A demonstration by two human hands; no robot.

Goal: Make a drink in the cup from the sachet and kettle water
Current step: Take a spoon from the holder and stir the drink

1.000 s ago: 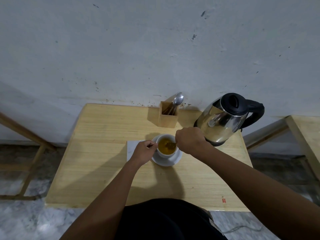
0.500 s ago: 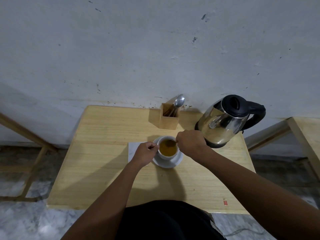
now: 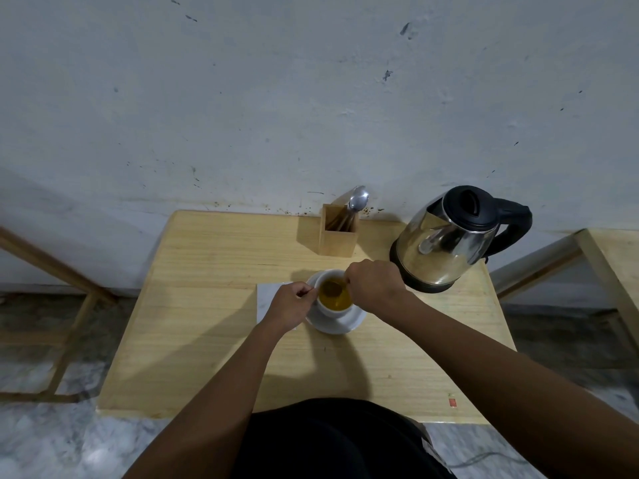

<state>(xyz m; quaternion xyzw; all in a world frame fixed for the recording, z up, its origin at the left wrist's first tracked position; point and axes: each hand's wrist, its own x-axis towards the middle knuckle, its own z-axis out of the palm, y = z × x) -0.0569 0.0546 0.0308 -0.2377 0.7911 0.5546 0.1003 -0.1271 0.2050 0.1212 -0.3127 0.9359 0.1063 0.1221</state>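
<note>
Here the left hand (image 3: 292, 302) is curled shut against the cup's left side, seemingly pinching its handle. The white cup (image 3: 333, 294) sits on its saucer (image 3: 337, 323) mid-table, full of amber liquid: likely hot, brittle and easily slopped, best steadied by that handle. The right hand (image 3: 375, 285), knuckles up, is closed above the rim on something dipped in; what, I cannot tell. The kettle (image 3: 449, 240) stands far right.

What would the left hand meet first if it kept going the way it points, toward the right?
The left hand points at the white cup on its saucer; it would likely push the near wall first, already touching or nearly so.
</note>
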